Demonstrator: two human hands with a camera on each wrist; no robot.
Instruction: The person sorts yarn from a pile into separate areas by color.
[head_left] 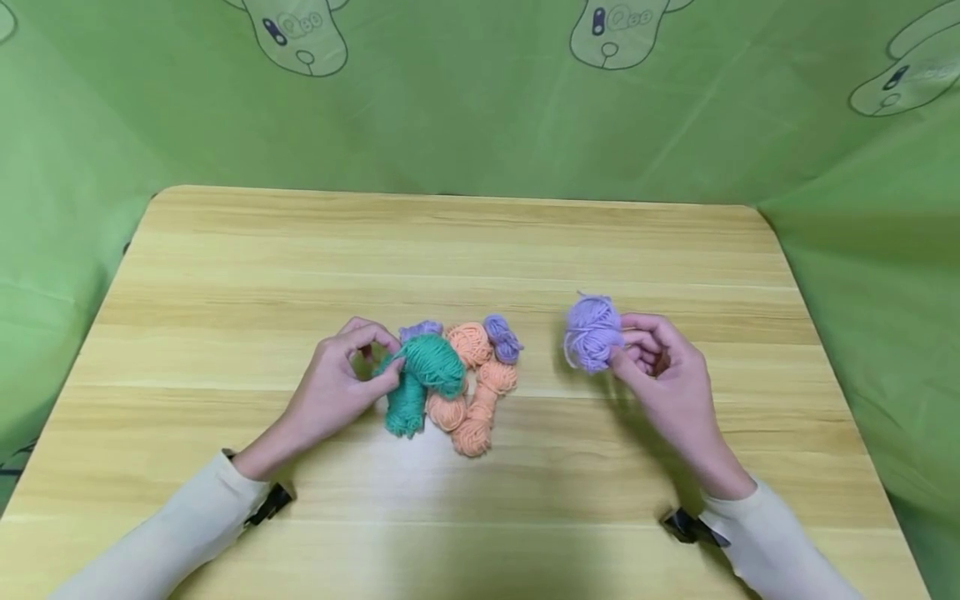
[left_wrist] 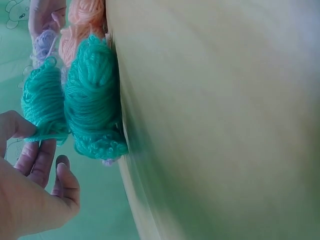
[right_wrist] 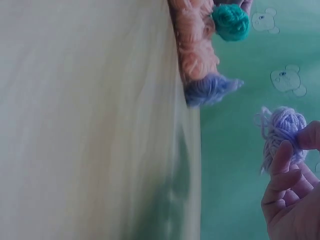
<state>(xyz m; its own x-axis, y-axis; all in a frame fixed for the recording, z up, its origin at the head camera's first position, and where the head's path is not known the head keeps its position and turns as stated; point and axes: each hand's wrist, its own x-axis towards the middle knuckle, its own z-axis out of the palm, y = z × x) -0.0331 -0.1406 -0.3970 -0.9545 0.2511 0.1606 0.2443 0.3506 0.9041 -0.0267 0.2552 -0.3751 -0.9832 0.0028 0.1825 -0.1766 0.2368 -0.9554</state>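
My left hand (head_left: 341, 375) pinches the end of a green yarn skein (head_left: 433, 364) between thumb and fingers. That skein is raised over the pile, beside a second green skein (head_left: 406, 407) that lies on the table. A light purple yarn ball (head_left: 592, 333) hangs above the table at the right, pinched at its near side by the thumb and fingers of my right hand (head_left: 667, 371). In the right wrist view the same purple ball (right_wrist: 285, 135) shows loose loops of strand.
Peach yarn skeins (head_left: 480, 408) are bunched in the middle of the wooden table (head_left: 600, 492). A darker purple skein (head_left: 502, 338) lies at the pile's right edge, and another purple one (head_left: 422, 330) is partly hidden behind the green. Green cloth (head_left: 465, 125) hangs behind the table.
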